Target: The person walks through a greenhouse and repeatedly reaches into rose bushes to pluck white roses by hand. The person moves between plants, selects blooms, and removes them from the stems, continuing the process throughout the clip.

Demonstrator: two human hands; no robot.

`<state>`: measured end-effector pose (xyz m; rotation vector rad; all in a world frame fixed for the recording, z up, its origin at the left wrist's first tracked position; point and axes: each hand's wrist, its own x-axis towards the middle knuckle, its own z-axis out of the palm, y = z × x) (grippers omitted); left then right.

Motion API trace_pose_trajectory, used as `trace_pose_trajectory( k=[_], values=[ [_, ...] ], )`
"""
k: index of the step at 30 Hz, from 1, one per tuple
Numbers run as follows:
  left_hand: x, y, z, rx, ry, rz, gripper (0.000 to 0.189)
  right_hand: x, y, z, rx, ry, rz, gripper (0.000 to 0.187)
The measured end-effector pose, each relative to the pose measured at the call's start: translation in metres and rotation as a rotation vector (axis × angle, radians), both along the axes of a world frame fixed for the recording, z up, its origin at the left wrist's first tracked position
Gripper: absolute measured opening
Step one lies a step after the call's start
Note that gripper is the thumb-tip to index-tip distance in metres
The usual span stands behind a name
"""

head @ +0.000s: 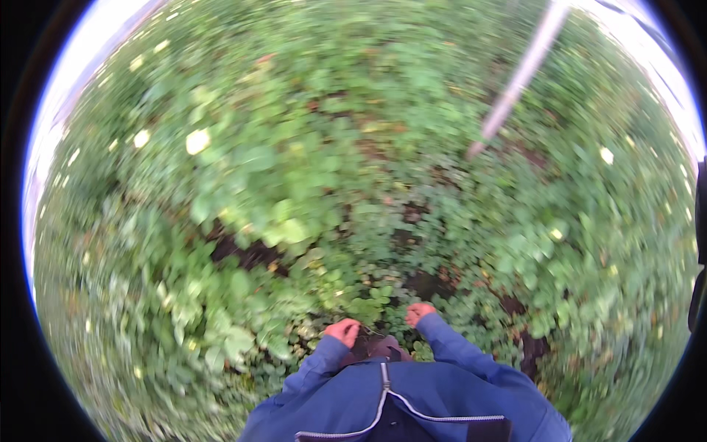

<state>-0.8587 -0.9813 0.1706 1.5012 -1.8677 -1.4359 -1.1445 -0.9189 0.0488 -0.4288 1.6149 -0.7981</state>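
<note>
My left hand (343, 331) is low in front of my body, its fingers curled and pointing inward. A thin pale strand (373, 332), perhaps a stem, shows beside its fingertips; blur hides whether they grip it. My right hand (420, 314) is a little farther forward, also with bent fingers, and I cannot make out anything in it. Between and just beyond the hands grows a light green leafy plant (367, 306). Both forearms are in blue sleeves, below which the open-zipped blue jacket (342, 387) fills the bottom of the view.
Dense low green foliage (265, 160) surrounds me, with dark soil (248, 254) showing in gaps. A pale pole (519, 77) rises out of the plants ahead on the right. Larger pale leaves (237, 342) grow at my left. Motion blurs the outer parts of the view.
</note>
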Motion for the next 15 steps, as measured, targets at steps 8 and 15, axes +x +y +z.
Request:
trace_pose_trajectory(
  k=[8, 15],
  values=[
    [-0.059, -0.015, -0.003, 0.113, 0.162, -0.194, 0.015, -0.033, 0.015, 0.046, -0.082, 0.506, 0.223, 0.022],
    [-0.087, -0.046, -0.008, 0.174, 0.235, -0.385, 0.012, -0.046, 0.025, 0.091, -0.033, 0.63, 0.019, 0.024]
  ],
)
